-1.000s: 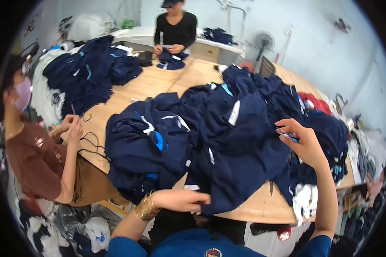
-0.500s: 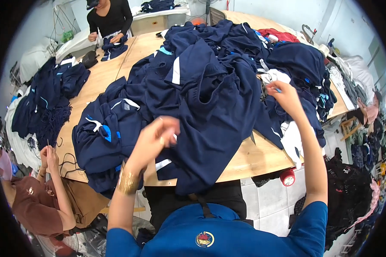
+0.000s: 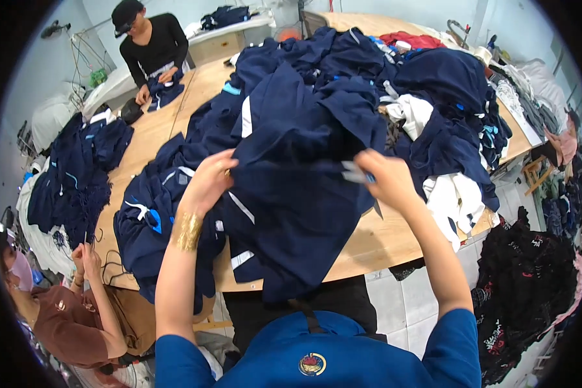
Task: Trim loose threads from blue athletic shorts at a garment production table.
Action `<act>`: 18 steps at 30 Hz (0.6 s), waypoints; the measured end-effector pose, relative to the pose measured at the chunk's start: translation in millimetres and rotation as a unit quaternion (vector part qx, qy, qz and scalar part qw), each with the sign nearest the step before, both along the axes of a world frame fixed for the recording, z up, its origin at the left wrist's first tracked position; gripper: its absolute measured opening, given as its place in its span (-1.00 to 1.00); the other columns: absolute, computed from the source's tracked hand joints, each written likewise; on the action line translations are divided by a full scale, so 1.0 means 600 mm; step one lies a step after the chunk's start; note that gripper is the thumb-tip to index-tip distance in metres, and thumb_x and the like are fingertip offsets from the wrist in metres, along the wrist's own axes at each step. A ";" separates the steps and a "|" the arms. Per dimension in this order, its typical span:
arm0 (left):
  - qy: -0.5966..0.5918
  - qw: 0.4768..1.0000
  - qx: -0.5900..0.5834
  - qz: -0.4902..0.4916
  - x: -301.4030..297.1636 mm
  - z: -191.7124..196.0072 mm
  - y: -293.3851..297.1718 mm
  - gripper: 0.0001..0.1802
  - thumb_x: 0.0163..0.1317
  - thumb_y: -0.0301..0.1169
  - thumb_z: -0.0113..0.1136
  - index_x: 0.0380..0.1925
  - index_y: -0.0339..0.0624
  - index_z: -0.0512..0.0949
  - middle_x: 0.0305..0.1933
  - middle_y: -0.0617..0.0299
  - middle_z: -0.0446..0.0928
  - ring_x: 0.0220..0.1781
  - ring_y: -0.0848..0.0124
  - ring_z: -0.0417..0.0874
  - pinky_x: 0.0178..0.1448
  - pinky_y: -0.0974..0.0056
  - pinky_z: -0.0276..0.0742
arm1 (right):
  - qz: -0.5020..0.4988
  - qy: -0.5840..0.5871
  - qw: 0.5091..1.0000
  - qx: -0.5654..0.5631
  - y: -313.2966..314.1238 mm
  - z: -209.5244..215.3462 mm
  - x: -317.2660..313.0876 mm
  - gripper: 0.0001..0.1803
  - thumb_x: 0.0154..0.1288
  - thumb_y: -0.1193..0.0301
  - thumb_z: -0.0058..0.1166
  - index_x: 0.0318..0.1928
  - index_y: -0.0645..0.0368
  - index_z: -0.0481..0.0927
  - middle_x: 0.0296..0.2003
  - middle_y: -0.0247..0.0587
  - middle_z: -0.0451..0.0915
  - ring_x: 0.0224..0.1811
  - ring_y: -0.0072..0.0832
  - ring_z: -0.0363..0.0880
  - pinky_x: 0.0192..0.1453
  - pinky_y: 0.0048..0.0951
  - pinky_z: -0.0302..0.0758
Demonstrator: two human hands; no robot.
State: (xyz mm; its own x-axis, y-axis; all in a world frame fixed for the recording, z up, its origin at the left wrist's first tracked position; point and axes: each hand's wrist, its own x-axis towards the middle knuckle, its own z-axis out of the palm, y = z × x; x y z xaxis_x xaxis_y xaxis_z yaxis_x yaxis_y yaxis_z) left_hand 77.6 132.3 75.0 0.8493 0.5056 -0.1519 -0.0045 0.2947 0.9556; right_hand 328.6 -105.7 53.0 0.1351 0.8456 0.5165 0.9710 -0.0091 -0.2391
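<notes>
A navy garment [image 3: 291, 194] with white stripes is stretched between my hands over the near edge of the table, its lower part hanging toward me. My left hand [image 3: 211, 178], below a gold cuff, is closed on the garment's edge. At the opposite end of that edge, my right hand [image 3: 387, 180] is closed round a small silver-and-blue tool [image 3: 354, 173] that looks like thread snips. The tool is smeared by motion. The right fingers meet the garment's edge, but whether they grip the cloth too is hard to make out.
Navy garments [image 3: 330, 52] are heaped across the wooden table [image 3: 394, 242], with white cloth [image 3: 456, 197] at the right. A person in black [image 3: 155, 48] handles navy cloth at the far left. Another in brown [image 3: 71, 323] sits at the near left. Black lace [image 3: 520, 284] lies at right.
My right hand has come from the white cloth to the navy garment. My left hand has risen and closed on it. The garment's edge is now pulled taut between them.
</notes>
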 end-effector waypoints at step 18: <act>0.000 0.974 -0.089 0.209 -0.124 -0.153 -0.167 -0.66 0.18 -0.56 -0.08 -0.02 -0.38 0.41 -0.09 0.16 0.53 -0.04 0.45 0.53 0.10 0.38 0.39 | -0.157 0.250 0.953 -0.064 -0.114 -0.140 -0.181 -0.43 -0.20 0.40 0.32 -0.03 0.01 0.50 -0.33 -0.26 0.38 -0.41 -0.35 0.51 -0.43 -0.41 0.44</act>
